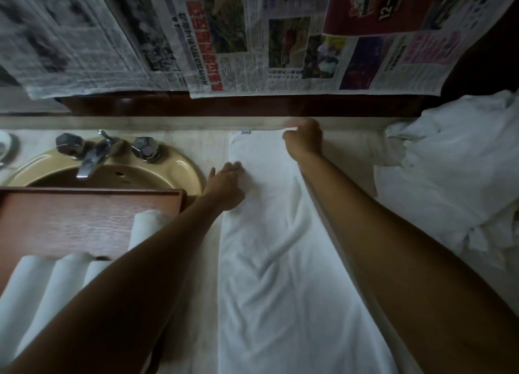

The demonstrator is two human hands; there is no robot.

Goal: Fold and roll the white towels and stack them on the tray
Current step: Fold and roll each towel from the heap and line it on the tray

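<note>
A: Report the near zone.
B: The folded towel [280, 261] lies as a long strip on the table [196, 137], running from the bottom frame edge to the back ledge; its near end is cut off. Both forearms cross over it or beside it. At near left, rolled towels [42, 283] lie side by side on the wooden tray [84, 216]; the left forearm hides part of the row, and another roll [146, 227] shows just behind that arm.

A: Hand status?
B: The left hand [224, 185] rests flat, fingers extended, on the strip's left edge. The right hand [304, 140] has its fingers curled at the strip's far right corner; a pinch on the cloth appears likely, but motion blur prevents confirmation.

A: Edges and open room?
B: The tray's far rim overlaps the sink [168, 171], just beside the left hand. A bare band of table separates the strip from the sink. To the right, a loose towel pile [449, 177] lies close to the strip.

A: Far zone?
B: The faucet [92, 154] stands behind the basin. Newspaper sheets [252, 36] hang above the ledge, covering the wall; the print is not legible.
</note>
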